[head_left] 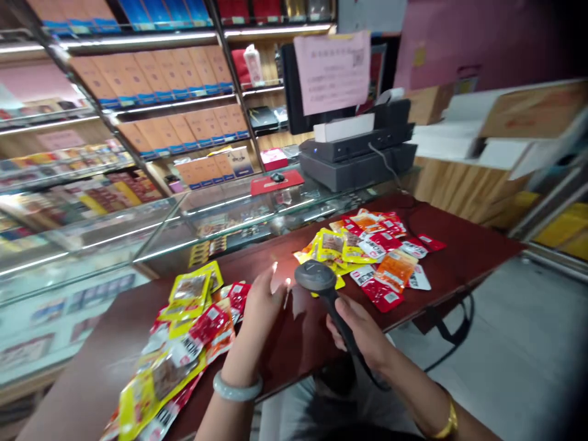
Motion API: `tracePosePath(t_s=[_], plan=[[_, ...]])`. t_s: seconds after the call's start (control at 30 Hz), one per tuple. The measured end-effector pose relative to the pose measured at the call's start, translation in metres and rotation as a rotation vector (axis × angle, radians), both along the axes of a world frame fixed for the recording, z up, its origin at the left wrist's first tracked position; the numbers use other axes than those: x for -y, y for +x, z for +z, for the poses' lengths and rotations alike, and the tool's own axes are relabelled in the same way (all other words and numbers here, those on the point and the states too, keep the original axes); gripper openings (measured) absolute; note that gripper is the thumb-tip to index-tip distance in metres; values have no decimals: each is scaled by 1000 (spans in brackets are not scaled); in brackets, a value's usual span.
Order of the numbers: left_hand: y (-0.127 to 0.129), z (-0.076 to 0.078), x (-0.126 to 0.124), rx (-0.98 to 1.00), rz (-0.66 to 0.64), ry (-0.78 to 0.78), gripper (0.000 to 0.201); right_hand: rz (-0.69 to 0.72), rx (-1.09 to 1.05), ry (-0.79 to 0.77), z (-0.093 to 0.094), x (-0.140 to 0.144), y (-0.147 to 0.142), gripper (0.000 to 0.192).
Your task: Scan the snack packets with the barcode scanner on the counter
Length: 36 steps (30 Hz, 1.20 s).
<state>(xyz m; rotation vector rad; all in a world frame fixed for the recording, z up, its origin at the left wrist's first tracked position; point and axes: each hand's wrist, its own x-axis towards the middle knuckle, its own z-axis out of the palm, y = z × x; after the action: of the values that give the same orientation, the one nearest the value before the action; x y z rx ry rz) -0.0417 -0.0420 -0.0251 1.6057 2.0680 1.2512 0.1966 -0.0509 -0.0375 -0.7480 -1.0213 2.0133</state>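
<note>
My right hand (362, 334) grips the handle of a black barcode scanner (316, 277), whose head points forward over the dark red table (463, 257). My left hand (265, 303) holds a small packet (281, 280) up in front of the scanner; glare washes out the packet. A pale bangle sits on my left wrist and a gold one on my right. A heap of yellow and red snack packets (184, 331) lies left of my left hand. A second heap of red, yellow and orange packets (372, 251) lies beyond the scanner.
A glass display counter (151, 233) runs behind the table, with shelves of boxed goods (151, 79) behind it. A black till and printer (362, 147) stand at the back right with a pink notice above. The scanner's cable hangs off the table's near edge.
</note>
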Motion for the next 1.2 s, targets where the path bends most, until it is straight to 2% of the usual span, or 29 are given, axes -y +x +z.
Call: tracePosePath(t_s=[0.13,0.23,0.3,0.43,0.63,0.8,1.0,1.1,1.2], plan=[[-30,5,51,-447,172,-252,52,131,16,33,-4,9,-16,56],[-41,6,68,-659,292,-415,60,186,18,50,-6,15,-28,53],[-43,5,71,-713,319,-484,60,202,24,69,-8,17,-34,53],[-37,3,65,-734,238,-528,50,212,40,94,-11,18,-36,54],[-19,10,49,-751,-8,-509,46,175,70,76,-7,15,-25,59],[-22,24,37,-858,94,-556,48,130,85,52,-4,12,-16,62],[-37,32,17,-884,-31,-575,46,138,65,49,-5,11,-12,60],[-43,31,8,-763,-12,-565,39,144,66,62,-5,9,-11,61],[-46,24,-1,-527,42,-479,31,136,57,68,-2,7,-11,63]])
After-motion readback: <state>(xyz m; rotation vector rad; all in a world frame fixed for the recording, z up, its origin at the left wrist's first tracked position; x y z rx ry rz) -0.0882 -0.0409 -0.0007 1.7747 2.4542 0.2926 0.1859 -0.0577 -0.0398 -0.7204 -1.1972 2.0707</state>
